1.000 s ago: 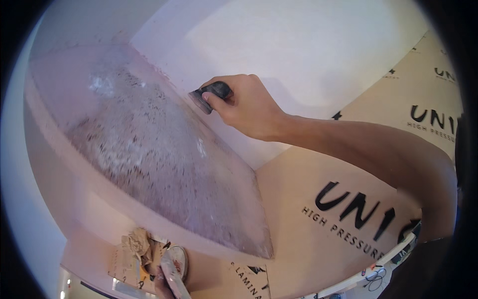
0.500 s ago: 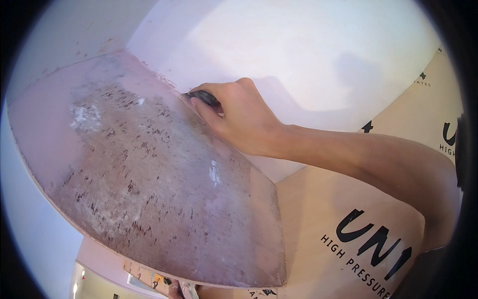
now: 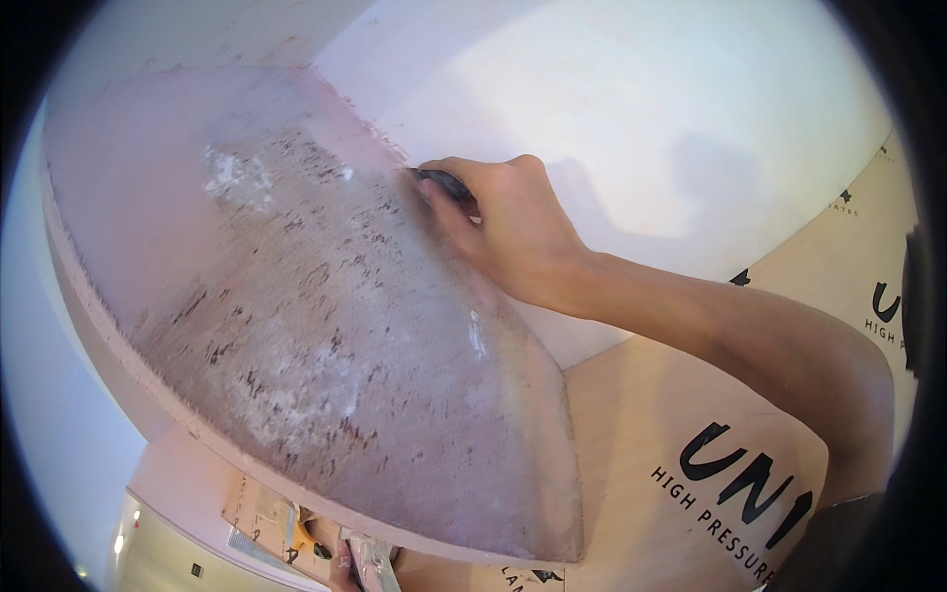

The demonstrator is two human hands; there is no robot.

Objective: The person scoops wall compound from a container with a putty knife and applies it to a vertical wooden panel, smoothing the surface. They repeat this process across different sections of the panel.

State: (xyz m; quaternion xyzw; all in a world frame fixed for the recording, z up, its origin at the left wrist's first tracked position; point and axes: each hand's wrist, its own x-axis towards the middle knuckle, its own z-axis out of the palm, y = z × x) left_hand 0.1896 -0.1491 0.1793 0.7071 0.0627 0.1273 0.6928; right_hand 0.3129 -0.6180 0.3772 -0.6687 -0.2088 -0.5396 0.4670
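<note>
My right hand point(image 3: 508, 222) closes around a small black tool point(image 3: 452, 184), mostly hidden by the fingers. The tool's tip sits at the seam where a curved, pinkish-brown patchy panel point(image 3: 326, 345) meets a white wall point(image 3: 631, 128). White smears and dark pits mark the panel's face. Below the panel's front edge, part of my left hand point(image 3: 343, 566) shows, its fingers against a pale, smeared flat object point(image 3: 372, 562). The panel hides most of that hand.
A tan printed board point(image 3: 631, 414) lies to the right, under my right forearm. An orange-and-black item point(image 3: 311, 538) rests near my left hand. Pinkish residue runs along the seam, and another pale wall point(image 3: 197, 39) rises at the far left.
The view has shifted, so the panel appears farther right and more of its front edge shows. More of the left hand and its pale object is visible. My right hand stays at the seam.
</note>
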